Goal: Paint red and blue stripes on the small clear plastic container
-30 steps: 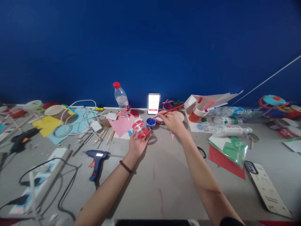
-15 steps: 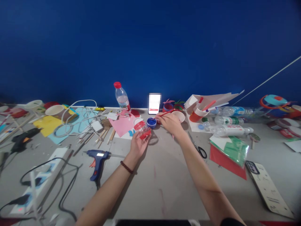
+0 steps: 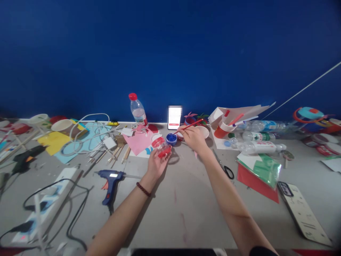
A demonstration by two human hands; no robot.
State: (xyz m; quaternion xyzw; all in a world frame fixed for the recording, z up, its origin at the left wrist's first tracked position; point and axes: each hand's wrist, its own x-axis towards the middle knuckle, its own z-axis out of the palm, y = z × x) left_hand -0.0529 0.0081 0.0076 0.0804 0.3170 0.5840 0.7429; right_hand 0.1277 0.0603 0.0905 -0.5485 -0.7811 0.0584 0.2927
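My left hand (image 3: pixel 157 161) is wrapped round a clear plastic bottle piece with red bands (image 3: pixel 161 147), held tilted above the table. My right hand (image 3: pixel 194 137) pinches a thin red-handled paintbrush (image 3: pixel 194 124). The brush's tip is at the rim of a small jar of blue paint (image 3: pixel 171 139); I cannot tell if it touches the paint. Just behind my right fingers, partly hidden, stands another small jar (image 3: pixel 180 136). A white bowl (image 3: pixel 203 132) sits beyond my right hand. Pink paper (image 3: pixel 138 141) lies left of the bottle piece.
A phone (image 3: pixel 174 119) leans against the blue wall. A blue glue gun (image 3: pixel 111 181) and a power strip (image 3: pixel 50 202) with cords lie at left. On the right are scissors (image 3: pixel 226 170), stacked paper cups (image 3: pixel 223 129), plastic bottles (image 3: pixel 262 147) and another phone (image 3: pixel 305 213).
The paintbrush has tipped more upright, its handle end rising and showing more clearly above my right hand. My left hand and the bottle piece have hardly moved.
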